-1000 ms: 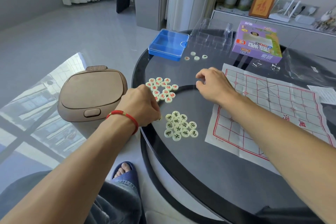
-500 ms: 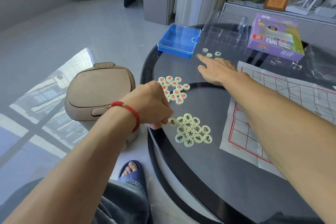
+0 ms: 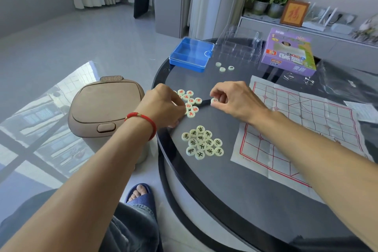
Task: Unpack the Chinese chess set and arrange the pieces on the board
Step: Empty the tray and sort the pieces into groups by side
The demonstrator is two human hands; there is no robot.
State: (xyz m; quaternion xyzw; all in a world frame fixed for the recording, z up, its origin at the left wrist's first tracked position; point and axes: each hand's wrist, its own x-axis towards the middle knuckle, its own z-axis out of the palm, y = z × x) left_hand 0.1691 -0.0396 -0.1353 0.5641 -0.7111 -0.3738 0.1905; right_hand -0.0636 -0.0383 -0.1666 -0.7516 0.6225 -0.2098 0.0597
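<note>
— Where are the pieces?
— Red-marked pieces (image 3: 190, 102) cluster near the table (image 3: 235, 180) edge, black-marked pieces (image 3: 202, 143) nearer, the paper board (image 3: 302, 129) to their right.
— And the hands?
— The right hand (image 3: 235, 99) pinches one piece (image 3: 214, 100); the left hand (image 3: 163, 106) rests curled on the red cluster, grip unclear.

pieces (image 3: 202, 142) left of board (image 3: 306, 129)
</note>
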